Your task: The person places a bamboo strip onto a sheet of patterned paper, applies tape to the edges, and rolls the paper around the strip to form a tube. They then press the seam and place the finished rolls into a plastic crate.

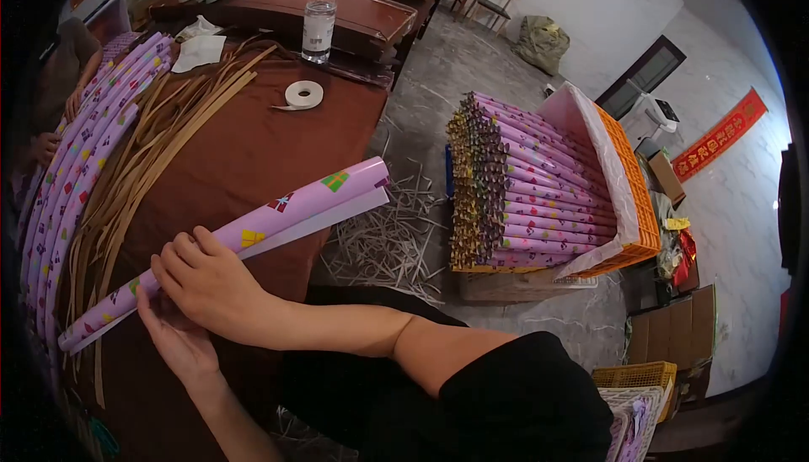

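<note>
A roll of purple wrapping paper (295, 202) printed with small gift boxes lies slantwise across the front of me, its loose edge showing as a pale strip along the lower side. My right hand (206, 281) is closed over the roll from above, fingers curled round its far side. Lower down, my left hand (181, 344) grips the same roll from beneath; its fingers are partly hidden behind the paper and my right hand. Just left of the roll, long tan strips (160, 159) are spread along the brown-covered table (227, 159).
More purple rolls (93, 150) lie at the left, beside another person's hands (46, 149). A tape roll (303, 96) and a water bottle (318, 20) stand farther back. An orange crate (628, 184) holds many stacked rolls; paper shreds (396, 235) litter the floor.
</note>
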Tool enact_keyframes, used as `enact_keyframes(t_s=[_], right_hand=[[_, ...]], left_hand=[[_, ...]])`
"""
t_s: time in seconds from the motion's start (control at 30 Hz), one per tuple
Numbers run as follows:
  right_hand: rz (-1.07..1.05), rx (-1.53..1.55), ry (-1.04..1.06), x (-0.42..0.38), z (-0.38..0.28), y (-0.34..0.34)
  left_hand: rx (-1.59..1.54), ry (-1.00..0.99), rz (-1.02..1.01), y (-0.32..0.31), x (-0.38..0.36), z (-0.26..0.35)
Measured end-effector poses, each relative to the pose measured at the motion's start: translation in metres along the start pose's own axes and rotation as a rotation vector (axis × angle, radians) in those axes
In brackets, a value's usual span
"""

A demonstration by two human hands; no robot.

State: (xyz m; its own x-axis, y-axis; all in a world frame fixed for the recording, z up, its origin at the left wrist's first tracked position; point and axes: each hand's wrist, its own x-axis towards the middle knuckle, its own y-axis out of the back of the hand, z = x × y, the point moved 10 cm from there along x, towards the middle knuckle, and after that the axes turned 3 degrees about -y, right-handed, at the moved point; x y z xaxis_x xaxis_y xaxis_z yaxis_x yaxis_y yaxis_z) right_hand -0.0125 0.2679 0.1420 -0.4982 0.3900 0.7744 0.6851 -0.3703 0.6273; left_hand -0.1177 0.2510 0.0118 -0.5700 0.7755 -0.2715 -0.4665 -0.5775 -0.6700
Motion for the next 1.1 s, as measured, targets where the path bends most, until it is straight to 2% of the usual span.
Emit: enact_keyframes(t_s=[0.17,0.3,0.5,0.57,0.63,0.67,0.7,0.73,0.8,0.83,0.9,0.93,1.0,1.1], right_hand=[[0.019,0.003,0.007,0.006,-0.006,0.031],[0.049,0.136,0.001,0.006,-0.007,0.058],[0.175,0.241,0.026,-0.002,-0.017,0.079],[0.205,0.255,0.016,-0.007,-0.027,0.086],[0.285,0.376,-0.096,-0.009,-0.025,0.094],[0.165,0.376,-0.037,-0.014,-0.029,0.088],[0.17,0.379,-0.042,-0.015,-0.026,0.098],[0.142,0.361,-0.041,-0.014,-0.024,0.105],[0.12,0.351,-0.042,-0.017,-0.02,0.117],[0.086,0.348,-0.053,-0.02,-0.017,0.12],[0.057,0.346,-0.069,-0.023,-0.014,0.12],[0.053,0.358,-0.072,-0.026,-0.017,0.118],[0.046,0.426,-0.052,-0.029,-0.026,0.112],[0.002,0.593,-0.025,-0.032,-0.039,0.104]], left_hand=[[-0.118,-0.002,-0.046,-0.016,-0.016,0.007],[-0.237,-0.043,-0.006,-0.03,-0.036,0.016],[-0.089,-0.244,0.038,-0.025,-0.058,0.032],[-0.089,-0.338,0.137,-0.032,-0.075,0.047],[-0.094,-0.428,0.225,-0.047,-0.092,0.06],[-0.097,-0.473,0.27,-0.049,-0.098,0.064],[0.19,-0.774,0.189,-0.018,-0.093,0.083],[0.196,-0.777,0.189,-0.015,-0.091,0.089],[0.814,-1.447,-0.113,-0.076,-0.143,0.116],[0.821,-1.449,-0.119,-0.068,-0.142,0.129],[1.04,-1.556,-0.233,-0.071,-0.149,0.151],[1.045,-1.556,-0.24,-0.077,-0.152,0.163],[0.634,-1.174,0.136,-0.036,-0.127,0.199],[0.8,-1.166,0.174,-0.054,-0.127,0.203]])
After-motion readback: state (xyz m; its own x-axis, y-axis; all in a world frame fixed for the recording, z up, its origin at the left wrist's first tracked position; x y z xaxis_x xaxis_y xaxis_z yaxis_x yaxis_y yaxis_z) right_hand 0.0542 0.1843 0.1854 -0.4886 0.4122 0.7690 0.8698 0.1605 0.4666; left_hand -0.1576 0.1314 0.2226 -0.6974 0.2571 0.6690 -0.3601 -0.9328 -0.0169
